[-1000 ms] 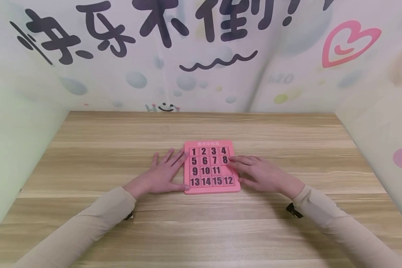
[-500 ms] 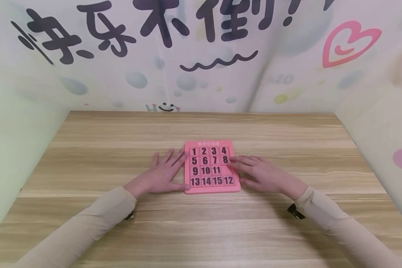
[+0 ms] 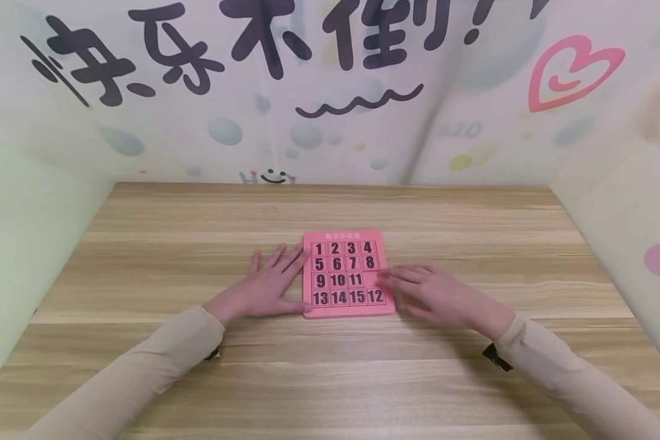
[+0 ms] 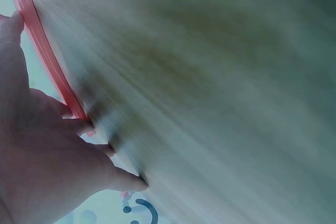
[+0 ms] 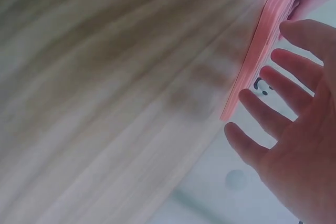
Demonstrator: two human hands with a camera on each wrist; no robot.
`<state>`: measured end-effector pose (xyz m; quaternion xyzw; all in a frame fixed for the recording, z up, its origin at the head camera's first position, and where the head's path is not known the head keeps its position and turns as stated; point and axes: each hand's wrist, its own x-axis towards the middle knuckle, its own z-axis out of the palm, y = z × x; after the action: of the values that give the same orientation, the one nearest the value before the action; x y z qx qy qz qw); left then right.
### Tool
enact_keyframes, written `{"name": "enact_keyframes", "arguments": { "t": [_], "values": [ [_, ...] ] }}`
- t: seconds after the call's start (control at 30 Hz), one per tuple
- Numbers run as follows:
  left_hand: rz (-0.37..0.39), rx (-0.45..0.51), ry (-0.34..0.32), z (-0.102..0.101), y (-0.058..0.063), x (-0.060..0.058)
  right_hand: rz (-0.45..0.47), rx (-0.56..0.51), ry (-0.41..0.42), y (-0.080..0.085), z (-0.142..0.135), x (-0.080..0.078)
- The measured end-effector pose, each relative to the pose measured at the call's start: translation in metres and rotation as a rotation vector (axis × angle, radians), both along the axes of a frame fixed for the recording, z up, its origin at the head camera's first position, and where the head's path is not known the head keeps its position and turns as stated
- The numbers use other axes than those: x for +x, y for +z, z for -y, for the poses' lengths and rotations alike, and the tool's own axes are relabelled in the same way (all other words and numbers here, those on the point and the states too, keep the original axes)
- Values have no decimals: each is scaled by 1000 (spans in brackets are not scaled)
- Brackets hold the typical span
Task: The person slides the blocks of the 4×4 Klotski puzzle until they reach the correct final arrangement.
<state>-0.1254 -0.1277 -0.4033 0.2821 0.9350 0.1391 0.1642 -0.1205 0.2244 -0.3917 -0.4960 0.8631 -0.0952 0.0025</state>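
A pink sliding number puzzle (image 3: 348,313) lies flat at the middle of the table. Its tiles run 1 to 4, 5 to 8, then 9, 10, 11 and a gap, with 13, 14, 15, 12 in the bottom row. My left hand (image 3: 265,288) rests spread at its left side, fingertips and thumb touching the frame. At the right edge, my right hand (image 3: 437,296) has its fingertips beside the gap, slightly blurred; whether they touch the puzzle I cannot tell. The right wrist view shows those fingers (image 5: 268,116) loosely extended, holding nothing.
The wood-grain table (image 3: 330,379) meets a white back wall (image 3: 170,140) printed with large black characters and bubbles. Pale side walls (image 3: 638,201) close it in on both sides. Beige sleeves (image 3: 143,366) cover both forearms.
My right hand has shifted slightly down and to the right, leaving tile 8 uncovered. The left hand stays in place, and the tiles keep the same order.
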Motion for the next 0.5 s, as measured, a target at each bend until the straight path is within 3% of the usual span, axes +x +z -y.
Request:
{"name": "enact_keyframes", "arguments": {
  "t": [0.5],
  "values": [
    [-1, 9, -2, 0, 1, 0, 35, 6, 33, 0, -1, 9]
  ]
}}
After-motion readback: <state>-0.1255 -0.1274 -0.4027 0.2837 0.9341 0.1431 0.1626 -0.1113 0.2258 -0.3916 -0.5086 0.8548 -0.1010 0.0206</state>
